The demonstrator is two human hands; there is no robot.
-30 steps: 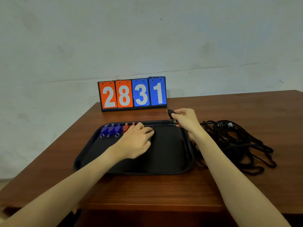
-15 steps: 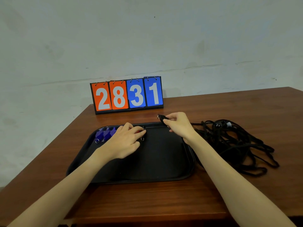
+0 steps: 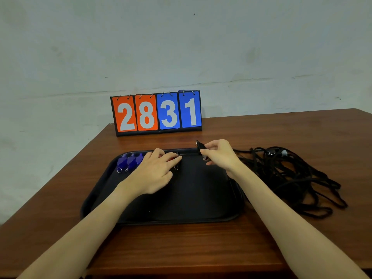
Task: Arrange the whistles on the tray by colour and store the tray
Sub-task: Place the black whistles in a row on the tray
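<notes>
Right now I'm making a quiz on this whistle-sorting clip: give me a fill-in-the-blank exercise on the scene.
1. The right hand pinches a whistle coloured ____.
2. The blue whistles lie at the far ____ corner of the tray.
3. The pile of black cords lies on the table to the ____ of the tray.
4. The scoreboard reads ____.

Missing words: black; left; right; 2831

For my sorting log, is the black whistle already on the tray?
Not yet: the right hand holds the black whistle above the tray.
</notes>
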